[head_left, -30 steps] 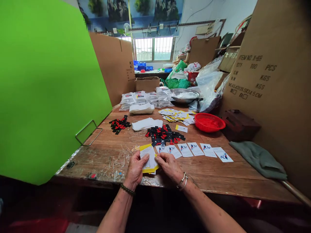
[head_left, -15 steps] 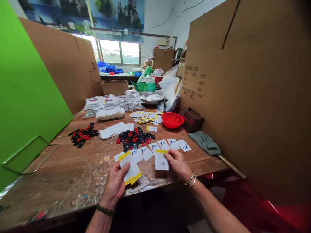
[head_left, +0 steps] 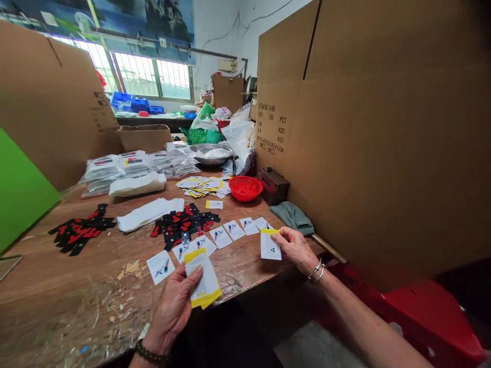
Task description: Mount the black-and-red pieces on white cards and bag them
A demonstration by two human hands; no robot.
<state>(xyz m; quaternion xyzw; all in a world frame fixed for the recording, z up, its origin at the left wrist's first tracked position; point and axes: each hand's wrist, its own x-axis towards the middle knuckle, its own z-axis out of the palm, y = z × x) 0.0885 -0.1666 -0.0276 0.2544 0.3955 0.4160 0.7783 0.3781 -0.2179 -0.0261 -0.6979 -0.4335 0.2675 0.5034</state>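
My left hand (head_left: 174,299) grips a small stack of white cards with yellow edges (head_left: 202,283), thumb on top, over the table's near edge. Between the thumb and fingers of my right hand (head_left: 297,249) is one white card with a yellow top band and black dots (head_left: 271,248). It hangs in front of the right end of a row of white picture cards (head_left: 233,230), partly covering the last one. The row's leftmost picture card (head_left: 161,267) lies beside my left hand. Behind the row is a heap of black and red strips (head_left: 187,221).
Another strip heap (head_left: 82,230) lies left, near folded white sheets (head_left: 146,215). Further back are loose yellow-edged cards (head_left: 203,185), a red basket (head_left: 245,189), a dark box (head_left: 273,185) and bagged packs (head_left: 102,168). A grey cloth (head_left: 293,217) lies by the tall cardboard wall (head_left: 368,153).
The view has swung to the right. My right hand has carried its card rightward along the row to the end. My left hand still holds its stack, and the leftmost picture card is now uncovered.
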